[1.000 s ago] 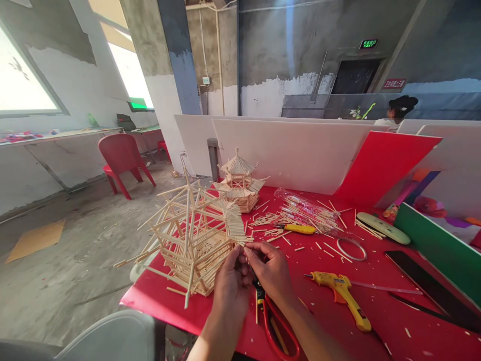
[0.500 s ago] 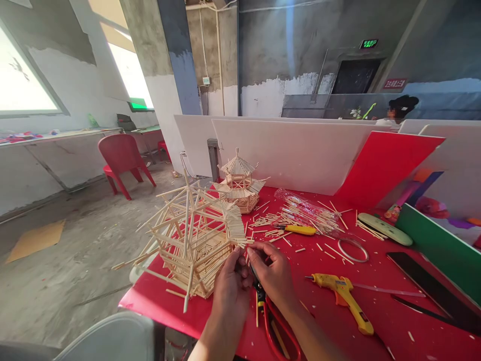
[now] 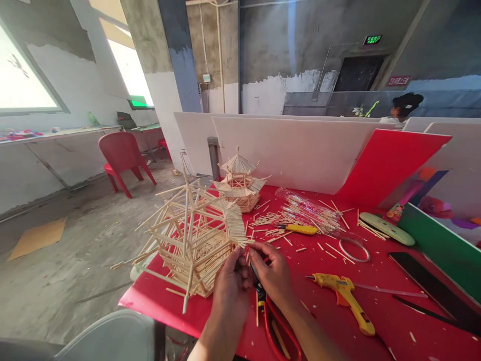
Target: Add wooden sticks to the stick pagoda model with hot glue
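A large open-framed pavilion model of thin wooden sticks [image 3: 191, 235] stands at the table's left side, with a slatted roof panel on its right. At that panel's lower right corner, my left hand [image 3: 231, 281] pinches the stick ends between thumb and fingers. My right hand [image 3: 276, 273] is close beside it, thumb and forefinger pressed together at the same corner; whatever they hold is hidden. Red-handled pliers [image 3: 267, 321] lie beneath my right hand, their jaws partly covered. Farther back is a smaller two-tiered stick pavilion [image 3: 239, 183].
Loose sticks and a plastic bag of sticks [image 3: 308, 208] lie behind my hands, near a yellow utility knife [image 3: 300, 229]. To the right are a yellow glue gun [image 3: 343, 296], a tape roll [image 3: 354, 249], a green case [image 3: 387, 228] and a black phone-like slab [image 3: 421, 276]. White boards [image 3: 293, 150] stand behind.
The view has shifted very slightly. Both hands stay at the roof corner in nearly the same pose, and the model has not visibly moved.
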A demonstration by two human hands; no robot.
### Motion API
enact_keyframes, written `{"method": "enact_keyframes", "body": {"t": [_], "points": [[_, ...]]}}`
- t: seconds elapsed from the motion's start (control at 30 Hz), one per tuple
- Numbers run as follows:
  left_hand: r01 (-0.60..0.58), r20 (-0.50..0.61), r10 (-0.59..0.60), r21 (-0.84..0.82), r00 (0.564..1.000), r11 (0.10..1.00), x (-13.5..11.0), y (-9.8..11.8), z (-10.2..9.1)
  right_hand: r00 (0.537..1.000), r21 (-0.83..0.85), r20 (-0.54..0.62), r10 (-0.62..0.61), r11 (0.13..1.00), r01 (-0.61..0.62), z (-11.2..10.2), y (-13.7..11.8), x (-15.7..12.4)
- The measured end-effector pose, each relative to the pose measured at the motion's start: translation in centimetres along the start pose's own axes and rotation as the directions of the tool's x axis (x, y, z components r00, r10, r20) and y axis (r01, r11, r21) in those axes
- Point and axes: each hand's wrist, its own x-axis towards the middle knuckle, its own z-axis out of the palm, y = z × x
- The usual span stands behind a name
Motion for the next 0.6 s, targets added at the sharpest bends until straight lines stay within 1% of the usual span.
{"method": "enact_keyframes", "body": {"t": [0.33,0.47,0.6], "points": [[-0.010,-0.001,0.010,-0.013,1.000,1.000,-0.02,0.09,-0.07,1.000,0.006,0.003,0.005,1.000,-0.005,-0.13,-0.02,-0.07],[0.002,0.008,-0.002,0.004,1.000,1.000,-0.18,0.26,-0.32,1.000,0.010,0.005,0.008,1.000,-0.008,-0.16,-0.10,-0.15],[0.007,-0.017,-0.007,0.021,1.000,1.000,-0.40,0.42,-0.81,1.000,0.016,0.013,0.010,1.000,-0.010,-0.12,-0.12,-0.23]]}}
